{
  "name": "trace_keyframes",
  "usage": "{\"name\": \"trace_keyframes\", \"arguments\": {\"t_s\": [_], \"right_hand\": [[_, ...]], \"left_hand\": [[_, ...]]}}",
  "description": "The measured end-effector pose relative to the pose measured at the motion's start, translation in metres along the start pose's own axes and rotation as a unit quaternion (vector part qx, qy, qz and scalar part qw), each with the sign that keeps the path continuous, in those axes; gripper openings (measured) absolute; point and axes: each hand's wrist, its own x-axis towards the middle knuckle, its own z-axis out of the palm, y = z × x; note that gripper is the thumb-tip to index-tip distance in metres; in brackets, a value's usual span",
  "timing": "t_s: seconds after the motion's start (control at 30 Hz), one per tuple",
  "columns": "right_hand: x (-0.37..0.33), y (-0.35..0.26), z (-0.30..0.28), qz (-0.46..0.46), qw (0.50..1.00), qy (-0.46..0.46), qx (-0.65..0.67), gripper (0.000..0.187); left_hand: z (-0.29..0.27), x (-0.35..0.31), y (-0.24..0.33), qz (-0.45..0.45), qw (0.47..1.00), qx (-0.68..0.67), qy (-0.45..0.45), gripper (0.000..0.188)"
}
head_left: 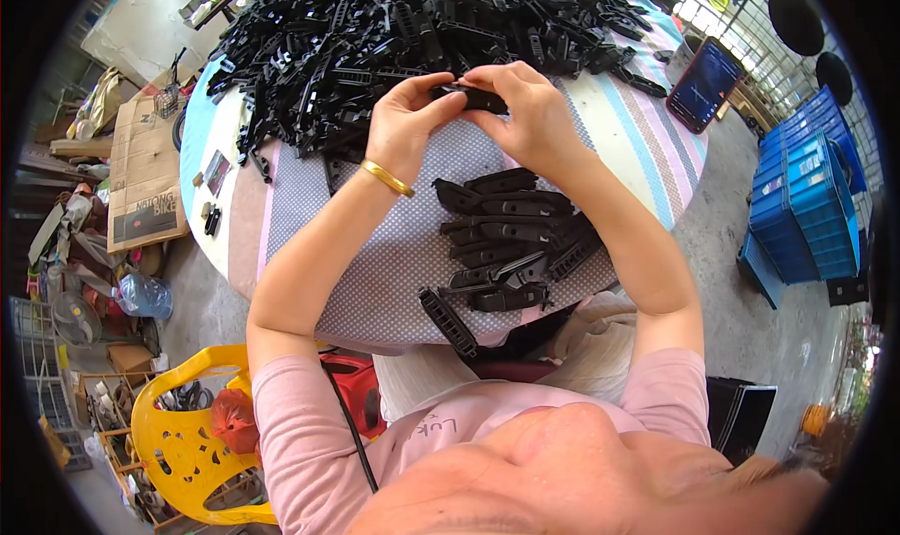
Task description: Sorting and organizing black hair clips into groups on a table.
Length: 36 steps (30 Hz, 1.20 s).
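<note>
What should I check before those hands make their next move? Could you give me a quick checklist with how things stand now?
1. Left hand on the held black part: ok, fingers at its left end.
2. Right hand on the same part: ok, fingers at its right end.
3. Held part free of hidden faults: cannot tell, fingers cover much of it.
4. Loose parts well in from the table edge: not ok, the nearest black part lies right by it.
5. Phone out of the hands' way: ok, it stands off to the right.
</note>
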Motion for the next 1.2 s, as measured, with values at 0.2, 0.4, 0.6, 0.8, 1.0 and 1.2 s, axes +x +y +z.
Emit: {"name": "trace_keyframes", "arguments": {"t_s": [0.2,0.4,0.6,0.8,1.0,1.2], "right_hand": [[0.000,0.024,-0.008,0.153,0.968,-0.105,0.166,0.050],[0.006,0.004,-0.021,0.178,0.963,-0.136,0.148,0.038],[0.007,0.013,-0.019,0.205,0.950,-0.174,0.158,0.030],[-0.006,0.095,-0.031,0.231,0.964,-0.048,0.124,0.027],[-0.015,0.083,-0.023,0.135,0.951,-0.213,-0.181,0.034],[-0.012,0.070,-0.026,0.155,0.938,-0.256,-0.174,0.030]], "left_hand": [[-0.005,0.005,0.004,0.044,0.994,0.086,-0.057,0.031],[-0.003,0.002,0.012,0.090,0.985,0.123,-0.085,0.031],[-0.009,0.006,0.018,-0.047,0.989,0.094,-0.102,0.029],[-0.010,0.007,-0.004,-0.099,0.923,0.302,-0.219,0.043],[-0.010,0.005,0.011,-0.079,0.843,0.400,-0.352,0.036],[-0.011,0.007,0.012,0.362,0.690,0.624,-0.053,0.028]]}}
